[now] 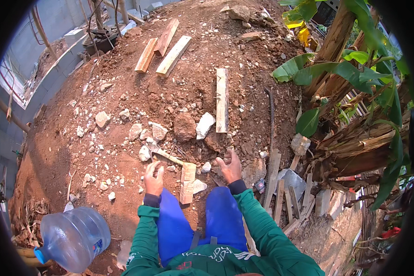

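Observation:
My left hand (pixel 154 177) is raised beside a short wooden block (pixel 187 183), its fingers curled but apart, holding nothing that I can make out. My right hand (pixel 229 166) is on the other side of the block, fingers loosely bent and apart, with nothing visible in it. A thin pale stick or tool handle (pixel 170 156) lies slanting from the block toward white stones beside my left hand; its far end is hard to make out. A reddish rock (pixel 185 127) and a white stone (pixel 205 125) lie beyond my hands, near a longer timber piece (pixel 222 101).
Three timber offcuts (pixel 173 57) lie farther up the stony soil (pixel 115 87). A large plastic bottle (pixel 73 239) lies at lower left. A block wall (pixel 55 83) runs along the left. Banana plants (pixel 345 73) and loose boards (pixel 285 198) are at right.

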A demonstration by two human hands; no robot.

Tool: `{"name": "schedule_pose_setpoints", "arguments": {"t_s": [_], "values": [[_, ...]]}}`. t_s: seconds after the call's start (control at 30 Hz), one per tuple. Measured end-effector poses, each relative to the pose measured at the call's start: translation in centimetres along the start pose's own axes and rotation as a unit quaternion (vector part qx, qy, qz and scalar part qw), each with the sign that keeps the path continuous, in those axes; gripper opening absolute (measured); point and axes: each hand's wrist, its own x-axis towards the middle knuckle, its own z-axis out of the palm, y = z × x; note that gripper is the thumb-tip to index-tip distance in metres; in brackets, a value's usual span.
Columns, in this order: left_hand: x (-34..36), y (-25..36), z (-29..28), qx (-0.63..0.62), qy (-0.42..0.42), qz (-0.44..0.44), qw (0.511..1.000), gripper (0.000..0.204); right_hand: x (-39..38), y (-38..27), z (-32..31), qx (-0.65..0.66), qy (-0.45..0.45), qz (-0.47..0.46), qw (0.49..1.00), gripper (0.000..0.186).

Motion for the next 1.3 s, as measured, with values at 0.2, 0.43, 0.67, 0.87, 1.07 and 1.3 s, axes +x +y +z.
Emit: {"name": "schedule_pose_setpoints", "arguments": {"t_s": [0.2, 0.43, 0.67, 0.87, 1.07, 1.3], "values": [[-5.0, -4.7, -1.7, -0.013, 0.095, -0.073, 0.993, 0.020, 9.2, -3.5, 2.4, -0.114, 0.077, -0.065, 0.988, 0.093], [-3.7, -4.8, -0.9, 0.113, 0.019, -0.053, 0.992, 0.021, 13.2, -3.0, 4.7, -0.119, 0.103, -0.014, 0.987, 0.081], [-2.3, -5.3, -0.6, -0.134, -0.051, -0.166, 0.976, 0.054, 4.3, -5.7, 0.4, 0.367, -0.187, 0.056, 0.910, 0.063], [0.3, 2.8, 1.6, -0.420, -0.067, -0.122, 0.897, 0.092, -9.9, -7.5, -3.0, 0.135, -0.246, -0.088, 0.956, 0.073], [-2.4, 5.4, 1.3, -0.506, 0.041, -0.208, 0.836, 0.050, -15.1, -4.2, -5.8, 0.054, -0.258, -0.218, 0.940, 0.075], [-4.2, 3.1, -4.1, -0.513, 0.059, -0.173, 0.839, 0.070, -16.0, 16.2, -13.1, -0.326, -0.001, 0.188, 0.927, 0.075]]}}
